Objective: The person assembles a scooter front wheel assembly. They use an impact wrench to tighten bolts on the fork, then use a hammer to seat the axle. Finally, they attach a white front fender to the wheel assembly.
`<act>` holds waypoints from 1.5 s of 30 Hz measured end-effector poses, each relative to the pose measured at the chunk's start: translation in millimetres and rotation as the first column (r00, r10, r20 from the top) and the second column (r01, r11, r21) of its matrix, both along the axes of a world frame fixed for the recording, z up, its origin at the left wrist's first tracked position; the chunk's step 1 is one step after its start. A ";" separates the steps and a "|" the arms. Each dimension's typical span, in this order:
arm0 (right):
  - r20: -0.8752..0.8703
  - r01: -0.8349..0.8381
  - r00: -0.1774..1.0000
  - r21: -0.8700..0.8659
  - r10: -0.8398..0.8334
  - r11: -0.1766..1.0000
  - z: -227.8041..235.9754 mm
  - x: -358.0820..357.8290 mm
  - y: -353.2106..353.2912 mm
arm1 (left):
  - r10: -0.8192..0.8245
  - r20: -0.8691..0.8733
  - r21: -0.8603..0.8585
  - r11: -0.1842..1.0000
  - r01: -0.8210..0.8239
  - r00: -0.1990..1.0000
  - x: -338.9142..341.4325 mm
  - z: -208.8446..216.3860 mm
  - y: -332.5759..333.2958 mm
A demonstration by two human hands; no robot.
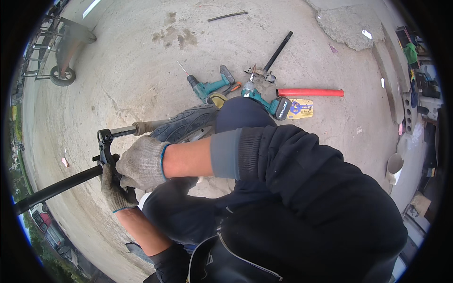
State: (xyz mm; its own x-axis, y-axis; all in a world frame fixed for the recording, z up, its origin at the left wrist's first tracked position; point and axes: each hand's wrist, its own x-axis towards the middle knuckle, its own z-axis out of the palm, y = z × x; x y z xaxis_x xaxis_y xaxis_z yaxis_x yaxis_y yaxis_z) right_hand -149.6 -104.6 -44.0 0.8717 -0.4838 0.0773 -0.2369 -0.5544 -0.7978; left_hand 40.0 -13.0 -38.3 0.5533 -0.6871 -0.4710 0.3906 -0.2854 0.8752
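A black metal bracket (106, 147) joins a long black tube (61, 187) on the left to a greyish rod (123, 131) that runs toward a wheel with a black tyre (186, 121). My left hand (114, 188), in a grey knit glove, is closed around the lower end of the bracket. Reaching across from the right, my right hand (143, 162) wears a similar glove with a blue cuff edge. Its fingers are curled beside the bracket, just above the left hand; whatever they grip is hidden. Part of the wheel lies behind my forearm and knee.
Beyond my knee lie a teal drill (207, 87), a teal impact driver (258, 98), a black tube with a clamp (278, 53), a red tube (310, 92) and a yellow card (300, 108). A wheelbarrow (71, 45) stands far left. Clutter lines the right wall.
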 end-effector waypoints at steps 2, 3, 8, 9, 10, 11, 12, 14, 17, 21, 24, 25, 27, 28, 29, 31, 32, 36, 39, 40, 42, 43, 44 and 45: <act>0.036 -0.001 0.999 -0.020 0.002 1.000 4.1 -8.3 1.2 | 0.060 -0.004 0.046 0.997 -0.060 0.998 -7.4 2.5 -5.2; 0.039 -0.030 0.999 -0.063 0.033 0.998 6.0 -10.7 -0.3 | -0.001 0.034 0.014 1.000 0.001 0.999 -13.6 3.6 -8.8; -0.041 -0.063 0.997 0.031 0.065 0.998 18.2 -23.2 -5.0 | -0.005 0.174 0.114 0.993 -0.015 0.985 -39.9 9.5 -19.3; -0.074 -0.062 0.995 -0.008 0.062 0.998 23.8 -25.8 -4.7 | -0.010 0.146 0.132 0.991 -0.009 0.989 -38.5 9.7 -19.4; -0.027 -0.045 0.999 -0.043 0.044 0.998 27.5 -31.9 -7.8 | -0.006 0.123 0.119 0.993 -0.009 0.992 -35.0 9.7 -18.1; -0.025 -0.062 0.998 -0.062 0.060 0.996 32.3 -38.3 -13.6 | -0.045 0.068 0.059 0.997 0.041 0.997 -29.6 7.3 -16.3; -0.057 -0.098 0.994 -0.068 0.094 0.993 38.0 -46.4 -21.3 | -0.069 -0.014 0.002 0.998 0.069 0.998 -22.7 3.1 -14.1; 0.027 0.092 0.995 -0.013 -0.092 0.996 42.5 -67.0 -50.6 | -0.017 0.101 0.041 0.999 0.013 0.995 -6.4 -4.7 -8.8; 0.554 0.602 0.608 0.145 -0.569 0.785 -6.6 -133.8 -116.9 | 0.000 0.254 0.056 0.998 -0.014 0.967 3.7 -14.9 2.6; -0.331 0.873 0.456 -0.011 -0.826 0.487 -150.7 -258.1 -160.2 | 0.064 0.315 0.111 0.988 -0.103 0.947 -10.8 -11.0 5.6; -0.825 0.795 0.270 -0.101 -0.497 0.599 -268.8 -298.1 -113.4 | 0.131 0.372 0.214 0.951 -0.223 0.919 -28.2 -0.1 2.5; -0.817 0.790 0.209 -0.183 -0.537 0.585 -301.4 -302.9 -90.5 | 0.135 0.336 0.235 0.946 -0.222 0.932 -31.9 4.7 2.4; -0.862 0.894 0.194 -0.041 -0.468 0.446 -353.4 -310.6 -59.1 | 0.090 0.304 0.204 0.966 -0.158 0.948 -36.8 6.3 1.9; -0.886 0.884 0.178 -0.048 -0.429 0.465 -372.0 -313.7 -47.0 | 0.123 0.302 0.208 0.959 -0.191 0.945 -38.1 9.1 3.9; -0.875 0.858 0.210 -0.049 -0.436 0.511 -386.1 -313.2 -39.3 | 0.177 0.318 0.152 0.960 -0.235 0.932 -38.7 5.8 4.1; -0.818 0.859 0.235 -0.079 -0.526 0.506 -405.4 -306.0 -35.7 | 0.133 0.313 0.175 0.965 -0.195 0.940 -39.6 8.2 8.9; -0.789 0.880 0.257 -0.048 -0.558 0.473 -410.2 -307.3 -36.2 | 0.113 0.328 0.202 0.962 -0.186 0.938 -41.8 9.3 11.7; -0.818 0.791 0.307 -0.065 -0.486 0.609 -421.9 -306.0 -42.9 | 0.184 0.274 0.120 0.967 -0.223 0.944 -47.5 5.6 7.4; -0.821 0.742 0.313 -0.103 -0.477 0.663 -414.6 -309.7 -47.9 | 0.214 0.249 0.110 0.963 -0.247 0.945 -51.6 7.6 5.1; -0.809 0.736 0.320 -0.116 -0.494 0.667 -408.6 -311.1 -50.0 | 0.210 0.255 0.157 0.954 -0.255 0.944 -49.6 9.6 5.7; -0.769 0.730 0.336 -0.152 -0.543 0.666 -390.0 -315.7 -60.6 | 0.186 0.215 0.086 0.974 -0.209 0.959 -49.5 8.4 10.0; -0.737 0.730 0.348 -0.174 -0.579 0.660 -377.4 -317.4 -66.4 | 0.192 0.232 0.095 0.971 -0.218 0.954 -48.6 6.3 12.1; -0.696 0.732 0.367 -0.194 -0.618 0.653 -363.2 -317.3 -73.4 | 0.189 0.251 0.096 0.971 -0.219 0.949 -47.4 3.8 14.8; -0.637 0.758 0.390 -0.187 -0.665 0.624 -345.6 -317.0 -81.3 | 0.185 0.268 0.059 0.976 -0.208 0.946 -47.5 1.7 18.7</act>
State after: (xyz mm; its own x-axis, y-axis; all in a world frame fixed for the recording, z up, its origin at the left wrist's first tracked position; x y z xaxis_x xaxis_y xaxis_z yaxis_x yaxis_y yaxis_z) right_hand -466.6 -185.9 -389.6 0.0133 -0.9133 -0.4071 -0.9295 0.1388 -0.3417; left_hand -7.5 5.8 -36.6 0.7841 -0.5157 -0.3454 0.2096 -0.3037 0.9294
